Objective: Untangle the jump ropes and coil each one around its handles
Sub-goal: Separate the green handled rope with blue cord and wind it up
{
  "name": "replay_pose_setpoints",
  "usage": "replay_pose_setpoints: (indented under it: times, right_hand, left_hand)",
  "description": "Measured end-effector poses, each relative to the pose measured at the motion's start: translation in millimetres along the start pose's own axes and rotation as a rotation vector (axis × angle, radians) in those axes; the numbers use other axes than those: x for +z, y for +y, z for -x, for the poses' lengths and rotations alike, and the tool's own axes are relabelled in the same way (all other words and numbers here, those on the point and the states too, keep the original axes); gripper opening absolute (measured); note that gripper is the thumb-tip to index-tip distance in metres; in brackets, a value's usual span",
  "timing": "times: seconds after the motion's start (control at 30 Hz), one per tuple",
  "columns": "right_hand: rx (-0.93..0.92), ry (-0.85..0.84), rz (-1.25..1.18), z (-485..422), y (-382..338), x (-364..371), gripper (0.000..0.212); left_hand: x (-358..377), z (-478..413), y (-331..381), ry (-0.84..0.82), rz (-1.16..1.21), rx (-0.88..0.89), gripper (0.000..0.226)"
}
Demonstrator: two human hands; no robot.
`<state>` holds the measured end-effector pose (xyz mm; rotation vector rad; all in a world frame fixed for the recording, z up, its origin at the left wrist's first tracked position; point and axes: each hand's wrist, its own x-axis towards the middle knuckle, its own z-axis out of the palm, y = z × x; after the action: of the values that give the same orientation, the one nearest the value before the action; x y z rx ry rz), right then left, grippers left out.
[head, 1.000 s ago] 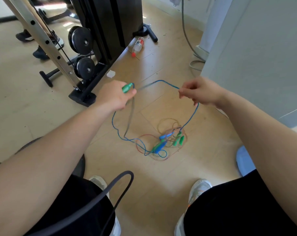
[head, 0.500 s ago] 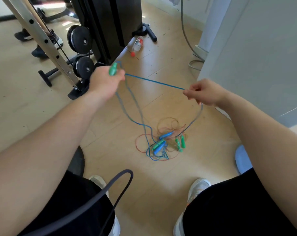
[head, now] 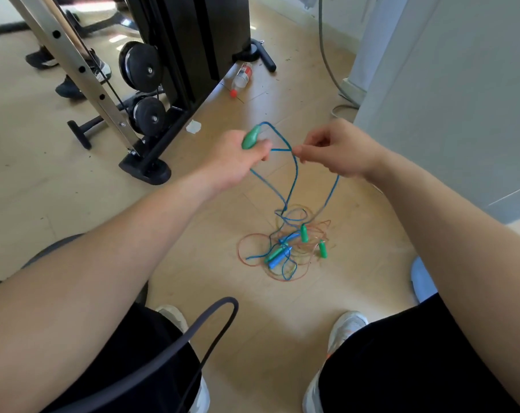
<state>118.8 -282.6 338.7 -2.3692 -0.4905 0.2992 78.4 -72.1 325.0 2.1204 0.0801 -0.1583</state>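
On the floor [head: 252, 323], just ahead of 2 shoes [head: 346, 326], lies the tangle [head: 285, 251]: 3 green and 2 blue handles pointing different ways among blue and orange cord. Above it, the left hand [head: 237, 156] grips 1 green handle [head: 250, 138], its long axis steep and its cord end pointing away; the right hand [head: 336, 150] pinches the blue rope [head: 294, 174] just beside it. Beyond lies 1 bottle [head: 242, 77].

both arms stretched forward; left hand [head: 237, 158] grips green handle [head: 250, 138], right hand [head: 340, 150] pinches blue rope [head: 295, 174], hands close together.
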Motion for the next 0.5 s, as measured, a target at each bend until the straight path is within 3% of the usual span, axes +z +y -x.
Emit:
replay_pose_setpoints:
  times: [0.1, 0.17, 0.3, 0.5]
  right_hand:
    - [0.102, -0.019, 0.079, 5, 33, -3, 0.029]
    - [0.178, -0.065, 0.058, 10, 51, -4, 0.026]
    - [0.161, -0.099, -0.046, 10, 46, -1, 0.021]
    - [-0.048, -0.132, -0.03, 2, -2, 14, 0.022]
  left_hand:
    - [-24, -10, -15, 0.177, -0.208, -0.073, 0.029]
    - [-36, -13, -27, 0.191, -0.277, -0.129, 0.029]
    - [-31, -8, -34, 0.04, -0.299, -0.166, 0.031]
    - [15, 8, -5, -0.268, 0.044, 0.043, 0.023]
